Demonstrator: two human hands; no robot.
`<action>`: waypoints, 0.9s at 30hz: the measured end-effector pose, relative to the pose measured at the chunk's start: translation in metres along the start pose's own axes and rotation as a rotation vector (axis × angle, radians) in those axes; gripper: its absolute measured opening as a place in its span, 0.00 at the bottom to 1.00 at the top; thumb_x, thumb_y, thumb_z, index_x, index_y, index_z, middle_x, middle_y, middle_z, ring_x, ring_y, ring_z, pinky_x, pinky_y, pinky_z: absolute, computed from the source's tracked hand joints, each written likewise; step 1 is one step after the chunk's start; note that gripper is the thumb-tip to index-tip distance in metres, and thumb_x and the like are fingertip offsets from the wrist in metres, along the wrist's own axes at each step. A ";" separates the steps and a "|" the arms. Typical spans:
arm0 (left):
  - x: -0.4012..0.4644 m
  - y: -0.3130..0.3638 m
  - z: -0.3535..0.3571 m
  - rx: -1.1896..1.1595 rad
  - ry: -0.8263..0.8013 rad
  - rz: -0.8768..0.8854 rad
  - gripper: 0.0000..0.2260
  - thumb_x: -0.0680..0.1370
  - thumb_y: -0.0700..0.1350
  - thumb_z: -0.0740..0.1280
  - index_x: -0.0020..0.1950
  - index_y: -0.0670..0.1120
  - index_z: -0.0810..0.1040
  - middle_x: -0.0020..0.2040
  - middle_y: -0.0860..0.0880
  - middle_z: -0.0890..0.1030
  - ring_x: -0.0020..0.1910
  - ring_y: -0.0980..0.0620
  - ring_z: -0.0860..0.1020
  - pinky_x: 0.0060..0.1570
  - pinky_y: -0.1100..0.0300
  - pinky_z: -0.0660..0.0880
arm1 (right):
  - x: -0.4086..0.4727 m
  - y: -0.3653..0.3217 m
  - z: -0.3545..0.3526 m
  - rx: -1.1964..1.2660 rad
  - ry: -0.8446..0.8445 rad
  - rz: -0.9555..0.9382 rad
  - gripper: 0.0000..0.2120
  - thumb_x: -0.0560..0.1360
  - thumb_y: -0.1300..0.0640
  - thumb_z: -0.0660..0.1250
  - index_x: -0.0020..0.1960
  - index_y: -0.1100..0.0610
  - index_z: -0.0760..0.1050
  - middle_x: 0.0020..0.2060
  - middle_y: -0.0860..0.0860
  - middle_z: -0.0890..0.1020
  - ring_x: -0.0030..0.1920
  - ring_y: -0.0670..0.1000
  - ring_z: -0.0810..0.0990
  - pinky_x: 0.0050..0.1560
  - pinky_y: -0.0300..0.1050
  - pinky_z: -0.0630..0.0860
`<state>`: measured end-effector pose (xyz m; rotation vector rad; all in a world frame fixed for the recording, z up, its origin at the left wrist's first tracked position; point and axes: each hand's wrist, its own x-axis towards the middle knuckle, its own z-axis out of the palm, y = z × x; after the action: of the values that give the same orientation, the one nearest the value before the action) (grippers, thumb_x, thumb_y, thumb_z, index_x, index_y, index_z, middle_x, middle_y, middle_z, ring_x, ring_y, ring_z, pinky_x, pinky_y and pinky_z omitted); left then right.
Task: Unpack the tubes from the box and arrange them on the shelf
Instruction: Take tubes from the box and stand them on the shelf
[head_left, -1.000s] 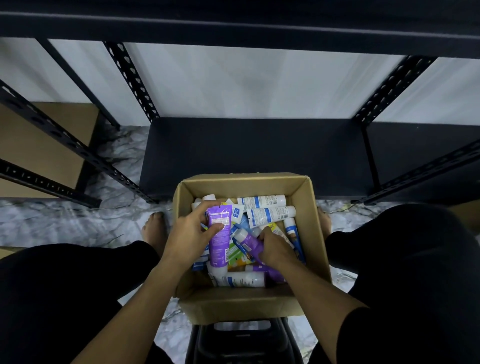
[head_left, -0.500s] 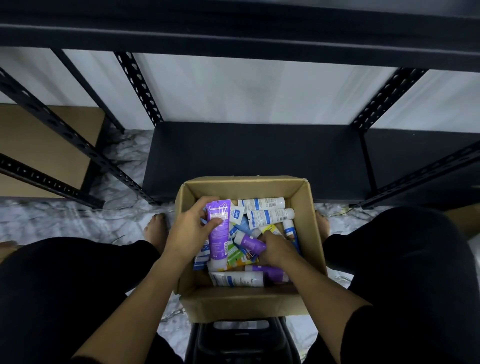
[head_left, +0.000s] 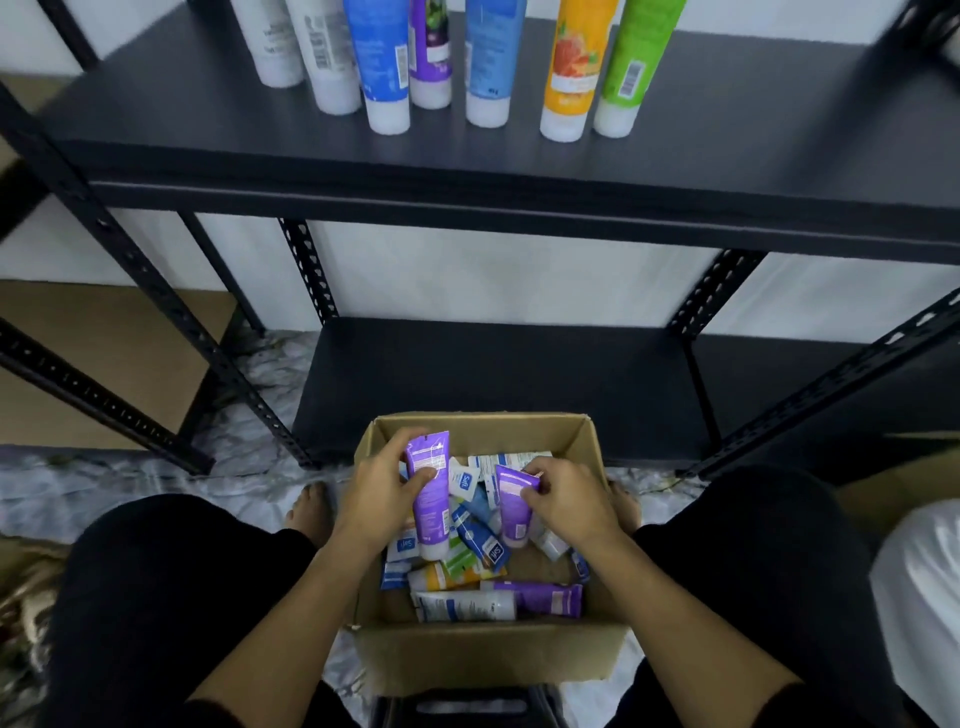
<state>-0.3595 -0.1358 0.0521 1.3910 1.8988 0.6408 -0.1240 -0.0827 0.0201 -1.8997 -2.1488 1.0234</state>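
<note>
Purple plastic tubes were gripped, a long one (head_left: 429, 493) by the left hand (head_left: 382, 492) and a shorter one (head_left: 513, 506) by the right hand (head_left: 569, 503), above the open cardboard box (head_left: 483, 654) of mixed tubes; beyond the hands, seven tubes (head_left: 563, 67) stood on the black metal shelf (head_left: 727, 140).

Seven tubes stand cap-down in a row on the upper shelf (head_left: 727, 130): two white tubes (head_left: 311, 47), two blue tubes (head_left: 382, 62), one purple tube (head_left: 431, 52), one orange tube (head_left: 571, 67) and one green tube (head_left: 631, 62). One cardboard box (head_left: 488, 654) holds a loose pile of tubes too jumbled to count. Two hands are in view, each gripping one purple tube: left hand (head_left: 382, 488), right hand (head_left: 569, 499).
</note>
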 end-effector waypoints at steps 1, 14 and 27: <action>0.000 0.001 -0.001 -0.005 0.013 0.017 0.17 0.78 0.46 0.70 0.64 0.56 0.72 0.47 0.54 0.80 0.42 0.61 0.79 0.32 0.73 0.71 | -0.003 -0.004 -0.008 0.024 0.027 -0.016 0.13 0.77 0.55 0.70 0.60 0.48 0.78 0.39 0.44 0.82 0.37 0.42 0.78 0.35 0.37 0.72; 0.017 0.078 -0.063 -0.041 0.222 0.274 0.20 0.75 0.49 0.73 0.63 0.63 0.72 0.45 0.57 0.82 0.38 0.58 0.80 0.38 0.57 0.79 | -0.020 -0.076 -0.122 0.090 0.322 -0.376 0.17 0.77 0.51 0.70 0.64 0.43 0.71 0.42 0.43 0.84 0.39 0.40 0.81 0.40 0.41 0.81; 0.023 0.218 -0.164 -0.001 0.337 0.597 0.23 0.75 0.55 0.71 0.67 0.62 0.69 0.51 0.59 0.78 0.49 0.58 0.80 0.42 0.61 0.80 | -0.056 -0.148 -0.296 0.111 0.634 -0.547 0.19 0.76 0.52 0.71 0.66 0.45 0.74 0.40 0.38 0.81 0.43 0.36 0.80 0.40 0.35 0.79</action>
<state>-0.3564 -0.0459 0.3109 1.9663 1.7090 1.2247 -0.0926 -0.0106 0.3463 -1.2289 -1.9764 0.3558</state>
